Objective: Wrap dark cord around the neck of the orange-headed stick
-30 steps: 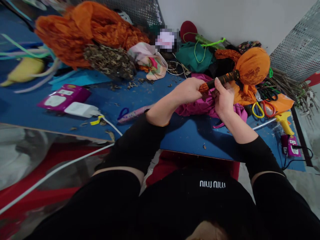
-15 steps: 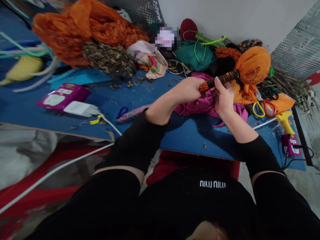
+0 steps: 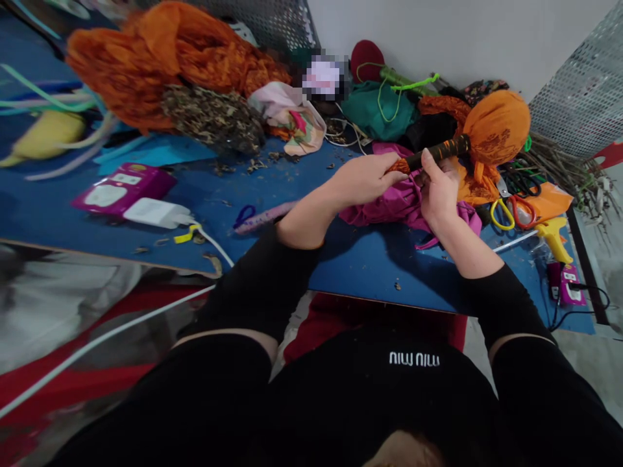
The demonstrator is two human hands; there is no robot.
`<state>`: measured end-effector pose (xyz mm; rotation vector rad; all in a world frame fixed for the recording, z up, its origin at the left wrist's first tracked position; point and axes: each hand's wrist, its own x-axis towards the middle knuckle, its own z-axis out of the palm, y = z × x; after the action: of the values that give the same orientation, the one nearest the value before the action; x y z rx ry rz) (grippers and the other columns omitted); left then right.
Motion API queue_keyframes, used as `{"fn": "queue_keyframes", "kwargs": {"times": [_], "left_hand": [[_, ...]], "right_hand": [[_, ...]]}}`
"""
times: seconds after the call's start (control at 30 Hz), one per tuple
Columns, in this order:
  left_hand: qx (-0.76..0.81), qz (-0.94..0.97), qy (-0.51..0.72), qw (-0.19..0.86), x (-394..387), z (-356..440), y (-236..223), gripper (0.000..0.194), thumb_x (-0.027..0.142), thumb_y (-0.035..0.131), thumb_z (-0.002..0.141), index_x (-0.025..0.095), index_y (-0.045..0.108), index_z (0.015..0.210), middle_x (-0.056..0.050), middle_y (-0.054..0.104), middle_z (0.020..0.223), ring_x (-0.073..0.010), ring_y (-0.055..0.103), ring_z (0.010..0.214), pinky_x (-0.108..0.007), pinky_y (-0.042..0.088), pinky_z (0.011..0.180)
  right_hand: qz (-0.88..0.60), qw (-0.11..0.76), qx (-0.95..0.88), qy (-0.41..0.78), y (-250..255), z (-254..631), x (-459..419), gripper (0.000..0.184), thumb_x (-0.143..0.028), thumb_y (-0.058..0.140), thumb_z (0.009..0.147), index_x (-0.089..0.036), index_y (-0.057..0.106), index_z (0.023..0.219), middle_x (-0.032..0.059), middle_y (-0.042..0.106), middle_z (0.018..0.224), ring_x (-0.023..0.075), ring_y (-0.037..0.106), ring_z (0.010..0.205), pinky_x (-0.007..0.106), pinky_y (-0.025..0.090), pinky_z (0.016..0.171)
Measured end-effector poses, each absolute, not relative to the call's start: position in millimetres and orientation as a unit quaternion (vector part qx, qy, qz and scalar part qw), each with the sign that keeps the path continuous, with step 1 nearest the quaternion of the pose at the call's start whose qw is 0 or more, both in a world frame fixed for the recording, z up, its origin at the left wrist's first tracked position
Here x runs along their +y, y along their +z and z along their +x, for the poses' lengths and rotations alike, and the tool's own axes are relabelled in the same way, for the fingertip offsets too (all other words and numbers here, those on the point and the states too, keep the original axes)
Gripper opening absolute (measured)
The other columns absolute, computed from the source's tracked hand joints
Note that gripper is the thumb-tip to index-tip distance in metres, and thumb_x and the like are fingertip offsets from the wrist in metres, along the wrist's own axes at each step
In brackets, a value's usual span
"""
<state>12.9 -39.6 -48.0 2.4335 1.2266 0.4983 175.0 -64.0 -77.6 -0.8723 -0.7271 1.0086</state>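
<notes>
A stick wrapped in dark brown and orange (image 3: 445, 150) slants across my two hands, with a round orange cloth bundle (image 3: 497, 126) at its far right end. My left hand (image 3: 372, 174) grips the stick's orange lower end, thumb and fingers pinching it. Around the middle of the stick, my right hand (image 3: 440, 185) is closed with its thumb on top; most of its fingers are hidden behind. Bunched magenta cloth (image 3: 384, 206) lies beneath both hands. Orange cloth with knotted tails (image 3: 479, 181) hangs below the bundle.
Scissors (image 3: 509, 211), a yellow glue gun (image 3: 555, 239) and a purple power adapter (image 3: 572, 285) lie at right. Behind are green cloth (image 3: 379, 110) and a bag of dried plant bits (image 3: 211, 120). A purple box (image 3: 124, 189) and white cable (image 3: 121, 331) are at left.
The fingers of my left hand have straightened from a fist into a pinch on the stick's end. The stick and bundle have shifted very slightly right. My right hand keeps its hold.
</notes>
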Motion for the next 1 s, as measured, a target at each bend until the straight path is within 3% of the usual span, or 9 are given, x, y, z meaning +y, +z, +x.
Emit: {"fn": "queue_keyframes", "kwargs": {"times": [0.13, 0.3, 0.53, 0.67, 0.77, 0.9, 1.0], "left_hand": [[0.488, 0.854, 0.134, 0.117, -58, 18, -41, 0.041, 0.039, 0.046, 0.112, 0.018, 0.071, 0.136, -0.017, 0.081, 0.128, -0.0379, 0.078, 0.12, -0.041, 0.056, 0.096], [0.523, 0.838, 0.126, 0.088, -72, 26, -32, 0.05, 0.04, 0.049, 0.113, 0.017, 0.057, 0.157, -0.015, 0.083, 0.124, -0.036, 0.08, 0.117, -0.04, 0.058, 0.096], [0.527, 0.82, 0.205, 0.09, -75, 25, -39, 0.043, 0.04, 0.049, 0.111, 0.023, 0.071, 0.143, -0.012, 0.082, 0.132, -0.0341, 0.077, 0.122, -0.04, 0.058, 0.098], [0.514, 0.802, 0.268, 0.141, -64, 20, -47, 0.046, 0.038, 0.054, 0.108, 0.027, 0.068, 0.15, -0.007, 0.081, 0.138, -0.0313, 0.076, 0.124, -0.041, 0.056, 0.105], [0.507, 0.794, 0.29, 0.167, -56, 18, -49, 0.045, 0.036, 0.057, 0.106, 0.027, 0.072, 0.147, -0.006, 0.082, 0.138, -0.0303, 0.075, 0.124, -0.04, 0.056, 0.106], [0.518, 0.788, 0.286, 0.17, -56, 20, -47, 0.042, 0.034, 0.06, 0.105, 0.025, 0.076, 0.143, -0.007, 0.084, 0.131, -0.0317, 0.076, 0.123, -0.039, 0.056, 0.102], [0.527, 0.785, 0.279, 0.166, -59, 24, -47, 0.04, 0.034, 0.06, 0.106, 0.026, 0.078, 0.14, -0.007, 0.085, 0.129, -0.0312, 0.077, 0.121, -0.038, 0.056, 0.099]], "right_hand": [[-0.409, 0.717, -0.335, 0.455, -81, 176, -61, 0.044, -0.046, 0.084, 0.097, -0.025, 0.05, 0.079, -0.0102, 0.04, 0.063, 0.0056, 0.038, 0.05, 0.021, 0.039, 0.044], [-0.402, 0.717, -0.356, 0.445, -79, 178, -60, 0.045, -0.055, 0.08, 0.099, -0.026, 0.051, 0.08, -0.0099, 0.039, 0.063, 0.0056, 0.037, 0.048, 0.021, 0.038, 0.043], [-0.387, 0.719, -0.341, 0.466, -80, 175, -62, 0.052, -0.055, 0.095, 0.079, -0.026, 0.052, 0.078, -0.0113, 0.042, 0.062, 0.0065, 0.039, 0.052, 0.023, 0.04, 0.048], [-0.384, 0.703, -0.378, 0.464, -89, 178, -58, 0.044, -0.064, 0.075, 0.098, -0.027, 0.055, 0.084, -0.0098, 0.037, 0.062, 0.0099, 0.045, 0.053, 0.026, 0.05, 0.057], [-0.394, 0.714, -0.347, 0.464, -92, 179, -54, 0.051, -0.073, 0.057, 0.106, -0.027, 0.055, 0.084, -0.0102, 0.032, 0.059, 0.01, 0.043, 0.049, 0.027, 0.054, 0.058], [-0.395, 0.729, -0.322, 0.457, -83, 174, -61, 0.055, -0.075, 0.06, 0.103, -0.026, 0.057, 0.078, -0.0119, 0.025, 0.054, 0.008, 0.028, 0.044, 0.024, 0.046, 0.048], [-0.391, 0.727, -0.382, 0.415, -71, 168, -76, 0.055, -0.073, 0.072, 0.096, -0.025, 0.059, 0.073, -0.0106, 0.031, 0.055, 0.0067, 0.027, 0.044, 0.023, 0.035, 0.042]]}}
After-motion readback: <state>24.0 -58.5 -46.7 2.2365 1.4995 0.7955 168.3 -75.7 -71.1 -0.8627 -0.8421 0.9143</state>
